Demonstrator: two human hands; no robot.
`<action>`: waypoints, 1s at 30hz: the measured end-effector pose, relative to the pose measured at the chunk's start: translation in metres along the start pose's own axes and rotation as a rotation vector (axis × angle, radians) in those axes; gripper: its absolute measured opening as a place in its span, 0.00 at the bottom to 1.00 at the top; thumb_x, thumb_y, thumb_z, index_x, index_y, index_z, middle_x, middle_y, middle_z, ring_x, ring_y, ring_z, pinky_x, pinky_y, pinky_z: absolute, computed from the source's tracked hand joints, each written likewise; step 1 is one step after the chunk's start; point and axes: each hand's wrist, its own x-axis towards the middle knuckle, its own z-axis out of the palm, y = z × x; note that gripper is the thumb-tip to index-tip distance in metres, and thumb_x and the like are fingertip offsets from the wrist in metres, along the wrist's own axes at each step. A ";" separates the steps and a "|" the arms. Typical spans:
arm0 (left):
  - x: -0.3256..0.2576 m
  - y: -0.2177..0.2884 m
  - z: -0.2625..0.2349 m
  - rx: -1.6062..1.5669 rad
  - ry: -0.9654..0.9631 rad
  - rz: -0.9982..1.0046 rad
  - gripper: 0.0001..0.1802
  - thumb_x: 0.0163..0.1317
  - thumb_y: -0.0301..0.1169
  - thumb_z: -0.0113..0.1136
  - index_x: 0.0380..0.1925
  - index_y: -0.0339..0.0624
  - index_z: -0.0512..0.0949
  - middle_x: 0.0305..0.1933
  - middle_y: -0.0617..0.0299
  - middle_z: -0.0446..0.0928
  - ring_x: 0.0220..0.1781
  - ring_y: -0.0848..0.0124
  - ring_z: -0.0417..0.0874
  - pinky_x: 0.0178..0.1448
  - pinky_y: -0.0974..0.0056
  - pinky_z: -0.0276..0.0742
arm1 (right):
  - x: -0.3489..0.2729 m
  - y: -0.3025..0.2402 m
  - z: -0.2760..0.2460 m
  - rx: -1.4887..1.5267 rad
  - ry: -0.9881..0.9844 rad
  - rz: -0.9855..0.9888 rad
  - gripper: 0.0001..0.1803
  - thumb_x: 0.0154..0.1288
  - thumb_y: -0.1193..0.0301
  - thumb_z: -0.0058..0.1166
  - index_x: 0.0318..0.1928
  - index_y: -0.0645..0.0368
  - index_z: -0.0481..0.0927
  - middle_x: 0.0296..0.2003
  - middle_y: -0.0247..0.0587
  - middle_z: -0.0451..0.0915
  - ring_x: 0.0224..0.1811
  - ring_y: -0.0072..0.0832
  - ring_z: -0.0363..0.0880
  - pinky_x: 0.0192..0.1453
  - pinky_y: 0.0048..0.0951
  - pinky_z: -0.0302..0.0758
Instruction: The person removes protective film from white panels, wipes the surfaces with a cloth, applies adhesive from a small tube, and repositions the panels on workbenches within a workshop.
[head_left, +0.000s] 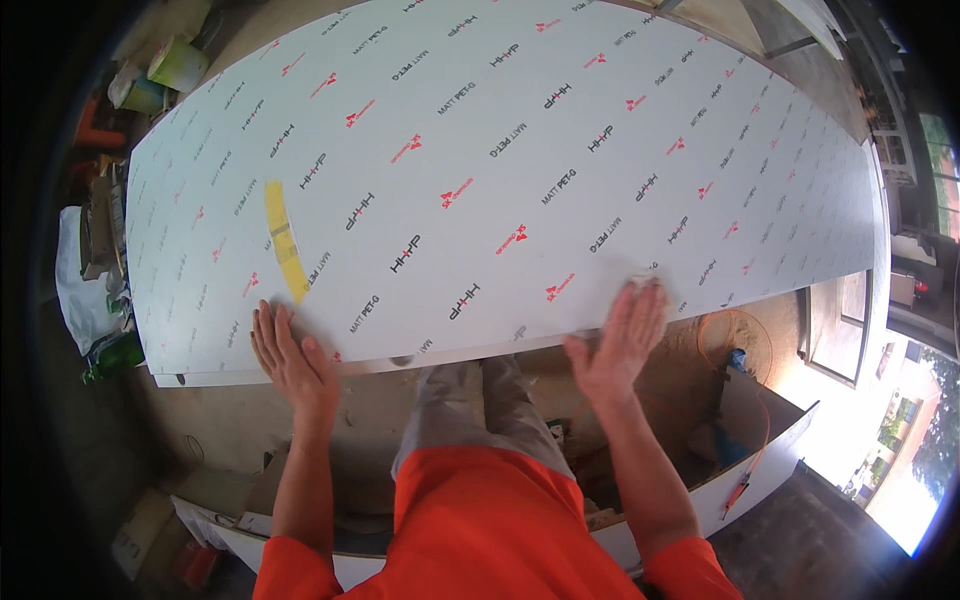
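Note:
A large white board (500, 170) covered in protective film with repeated black and red print fills most of the view. A strip of yellow tape (283, 240) is stuck near its left side. My left hand (290, 355) lies flat, fingers spread, on the board's near edge just below the tape. My right hand (620, 345) also lies flat with fingers extended on the near edge further right. Neither hand grips anything. My orange sleeves and grey trousers show below the board.
A green bottle (112, 357) and white bags (80, 280) sit at the left. Paint cans (175, 65) stand at the upper left. An orange cable (735, 335) coils on the floor at right, beside a white panel (770, 470).

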 end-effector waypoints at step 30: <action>0.080 0.180 0.011 -0.359 -0.202 0.306 0.35 0.79 0.40 0.53 0.77 0.29 0.59 0.84 0.35 0.53 0.85 0.36 0.52 0.84 0.32 0.46 | 0.004 -0.022 -0.002 0.192 -0.013 -0.128 0.54 0.67 0.30 0.52 0.74 0.67 0.70 0.78 0.62 0.64 0.83 0.56 0.57 0.85 0.57 0.53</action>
